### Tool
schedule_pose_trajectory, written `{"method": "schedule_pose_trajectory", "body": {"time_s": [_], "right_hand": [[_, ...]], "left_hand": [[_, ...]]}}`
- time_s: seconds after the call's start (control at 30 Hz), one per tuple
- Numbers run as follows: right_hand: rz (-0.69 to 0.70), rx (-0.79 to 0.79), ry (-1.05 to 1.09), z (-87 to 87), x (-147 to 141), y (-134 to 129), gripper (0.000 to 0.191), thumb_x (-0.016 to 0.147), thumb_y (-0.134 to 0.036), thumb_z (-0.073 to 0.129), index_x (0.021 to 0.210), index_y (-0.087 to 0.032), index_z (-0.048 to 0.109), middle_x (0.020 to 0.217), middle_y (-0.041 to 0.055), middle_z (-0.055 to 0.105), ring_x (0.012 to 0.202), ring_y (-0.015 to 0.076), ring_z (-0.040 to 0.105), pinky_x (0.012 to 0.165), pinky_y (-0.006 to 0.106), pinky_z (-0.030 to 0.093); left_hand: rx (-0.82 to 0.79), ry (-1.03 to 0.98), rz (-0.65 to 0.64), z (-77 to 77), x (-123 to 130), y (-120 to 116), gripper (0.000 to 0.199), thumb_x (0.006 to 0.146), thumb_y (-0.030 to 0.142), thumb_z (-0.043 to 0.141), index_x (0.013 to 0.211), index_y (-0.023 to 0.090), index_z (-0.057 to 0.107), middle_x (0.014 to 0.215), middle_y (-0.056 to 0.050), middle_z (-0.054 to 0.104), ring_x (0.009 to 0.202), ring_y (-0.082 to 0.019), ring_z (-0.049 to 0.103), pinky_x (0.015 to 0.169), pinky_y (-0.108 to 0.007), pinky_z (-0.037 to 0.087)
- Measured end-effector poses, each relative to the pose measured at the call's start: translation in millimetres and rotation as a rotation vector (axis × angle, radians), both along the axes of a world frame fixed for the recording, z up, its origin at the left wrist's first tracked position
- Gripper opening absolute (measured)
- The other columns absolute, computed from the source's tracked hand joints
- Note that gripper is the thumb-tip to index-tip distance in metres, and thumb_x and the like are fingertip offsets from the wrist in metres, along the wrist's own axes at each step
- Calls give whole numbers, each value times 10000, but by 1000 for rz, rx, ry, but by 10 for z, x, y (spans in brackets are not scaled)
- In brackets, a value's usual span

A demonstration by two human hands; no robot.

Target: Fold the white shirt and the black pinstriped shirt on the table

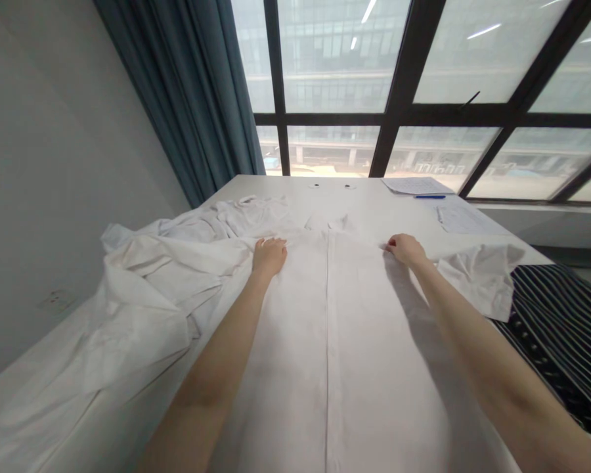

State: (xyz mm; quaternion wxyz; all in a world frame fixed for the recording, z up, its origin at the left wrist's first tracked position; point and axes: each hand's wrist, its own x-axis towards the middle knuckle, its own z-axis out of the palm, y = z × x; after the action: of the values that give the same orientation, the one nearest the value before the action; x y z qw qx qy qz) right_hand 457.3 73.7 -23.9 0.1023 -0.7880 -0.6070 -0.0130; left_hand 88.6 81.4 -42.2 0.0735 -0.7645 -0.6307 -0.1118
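Note:
A long white shirt [295, 341] lies spread on the white table, its button placket running down the middle and its collar [342, 223] at the far end. My left hand [270, 256] is at the left shoulder of the shirt, fingers curled down and closed on the cloth. At the opposite shoulder, my right hand [406, 249] pinches the shirt's edge between thumb and fingers. One short sleeve [482, 276] sticks out to the right beyond my right forearm. The near end of the shirt runs out of view below.
Crumpled white cloth [142, 276] is heaped along the left. A black-and-white striped cloth [566, 328] lies at the right. Papers [416, 186] and a blue pen [429, 197] rest on the table's [285, 187] far right. Behind are a blue curtain [197, 85] and windows.

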Motion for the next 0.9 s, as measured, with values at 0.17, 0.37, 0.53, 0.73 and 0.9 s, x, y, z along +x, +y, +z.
{"method": "schedule_pose_trajectory", "body": {"time_s": [0.17,0.37,0.53,0.73,0.9], "right_hand": [[-85,171,-39,153,-177,52,416,963,-148,277,1292,-88,525,1334,242,501,1035,282,608,793,364,461],[163,116,-42,-79,-753,-11,418,928,-208,382,1315,-193,539,1381,152,524,1188,281,525,938,410,426],[270,32,-37,-348,-935,-110,465,983,-388,311,1401,-266,474,1503,69,440,1358,295,373,1052,510,330],[197,42,-42,-371,-754,-151,518,983,-441,279,1434,-241,437,1526,78,407,1368,341,351,1059,579,285],[192,94,-56,-372,-761,-167,467,975,-352,282,1363,-218,504,1454,106,490,1318,289,406,1071,522,273]], "left_hand": [[-62,59,-8,-57,-3,-12,454,985,318,330,1402,239,493,1468,-78,486,1365,-244,412,1151,-491,170],[-186,137,-8,-2,30,122,517,986,451,299,1469,297,404,1546,-105,362,1416,-304,331,1137,-531,169],[-239,161,10,29,-3,294,556,997,485,224,1497,276,350,1565,-141,311,1439,-292,293,1133,-532,188],[-219,152,64,-21,-22,443,547,1006,385,202,1507,204,326,1567,-156,298,1442,-272,286,1137,-533,193],[-94,137,100,40,-75,469,494,991,226,222,1444,205,418,1503,-129,423,1375,-246,387,1155,-483,146]]}}
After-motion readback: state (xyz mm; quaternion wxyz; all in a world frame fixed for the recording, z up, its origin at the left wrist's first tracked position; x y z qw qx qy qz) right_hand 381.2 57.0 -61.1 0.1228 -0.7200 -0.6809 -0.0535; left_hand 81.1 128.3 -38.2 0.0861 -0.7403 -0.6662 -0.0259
